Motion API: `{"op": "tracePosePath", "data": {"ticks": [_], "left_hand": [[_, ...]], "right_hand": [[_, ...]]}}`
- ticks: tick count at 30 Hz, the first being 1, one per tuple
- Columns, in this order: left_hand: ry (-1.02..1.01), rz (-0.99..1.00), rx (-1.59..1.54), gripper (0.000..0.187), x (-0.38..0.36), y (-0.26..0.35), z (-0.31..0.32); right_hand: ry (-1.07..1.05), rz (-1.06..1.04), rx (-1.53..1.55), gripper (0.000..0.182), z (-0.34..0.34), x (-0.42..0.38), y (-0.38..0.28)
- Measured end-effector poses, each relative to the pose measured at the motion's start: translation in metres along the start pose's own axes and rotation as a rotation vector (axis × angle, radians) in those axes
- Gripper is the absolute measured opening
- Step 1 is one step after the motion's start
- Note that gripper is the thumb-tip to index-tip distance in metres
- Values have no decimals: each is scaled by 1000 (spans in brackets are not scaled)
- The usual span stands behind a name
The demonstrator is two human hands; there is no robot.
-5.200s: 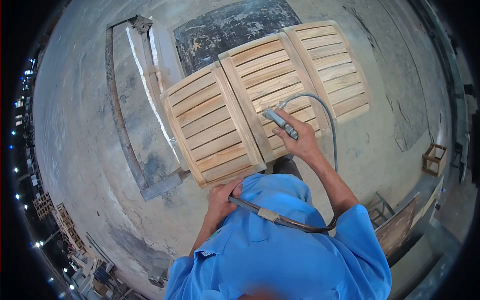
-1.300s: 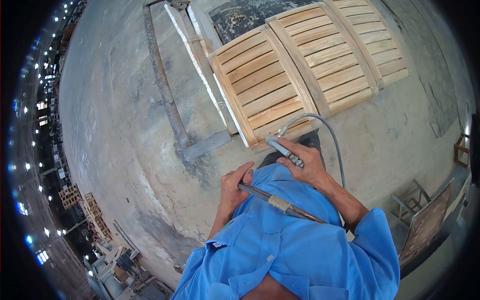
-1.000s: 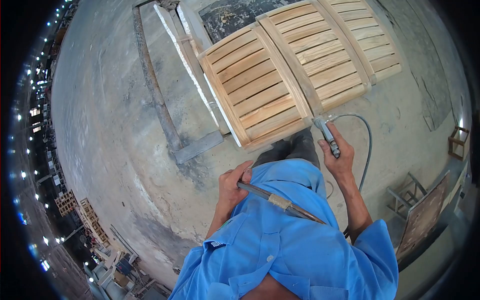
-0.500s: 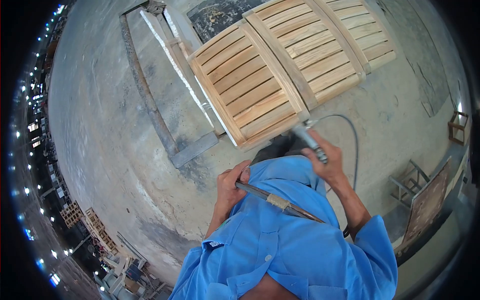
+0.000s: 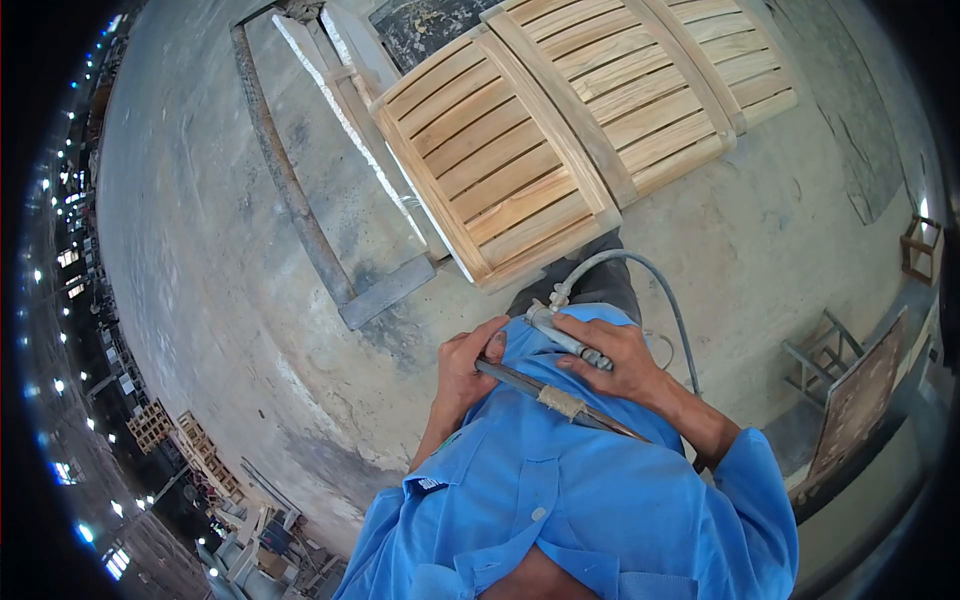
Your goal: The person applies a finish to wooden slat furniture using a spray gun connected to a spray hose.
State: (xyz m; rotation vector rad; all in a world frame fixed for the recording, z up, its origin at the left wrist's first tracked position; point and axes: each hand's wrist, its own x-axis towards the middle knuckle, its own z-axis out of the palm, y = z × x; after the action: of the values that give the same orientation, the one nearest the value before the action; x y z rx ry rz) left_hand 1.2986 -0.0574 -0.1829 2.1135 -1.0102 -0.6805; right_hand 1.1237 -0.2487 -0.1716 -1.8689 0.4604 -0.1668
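Observation:
My left hand (image 5: 470,368) is closed round the end of a dark bar (image 5: 520,382), which slants down to the right across my blue shirt. A tan wrapping (image 5: 561,402) goes round the bar's middle. My right hand (image 5: 622,360) grips a metal air tool (image 5: 570,339) in front of my waist. From the tool's fitting a grey hose (image 5: 640,262) loops up and round to the right. Just beyond my hands lie slatted wooden panels (image 5: 510,160), side by side, with the nearest corner above my legs.
A rusty metal frame (image 5: 285,170) lies on the concrete floor (image 5: 190,230) at left, beside a white-edged board (image 5: 350,120). At right are a metal stand (image 5: 822,355), a brown board (image 5: 862,395) and a small wooden frame (image 5: 919,250). Stacked wooden pieces (image 5: 205,455) are at lower left.
My right hand has moved left and slightly down with the air tool, away from the panel's corner and closer to my left hand. The hose now arcs above it.

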Motion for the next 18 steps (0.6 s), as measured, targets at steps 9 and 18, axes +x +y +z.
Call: {"op": "tracePosePath", "data": {"ticks": [9,18], "left_hand": [[-25,33,-32,19,9,1,15],[43,69,-80,11,5,-2,15]], "right_hand": [[373,193,-227,55,-64,-37,25],[-62,36,-59,56,-19,-5,-2]]}}
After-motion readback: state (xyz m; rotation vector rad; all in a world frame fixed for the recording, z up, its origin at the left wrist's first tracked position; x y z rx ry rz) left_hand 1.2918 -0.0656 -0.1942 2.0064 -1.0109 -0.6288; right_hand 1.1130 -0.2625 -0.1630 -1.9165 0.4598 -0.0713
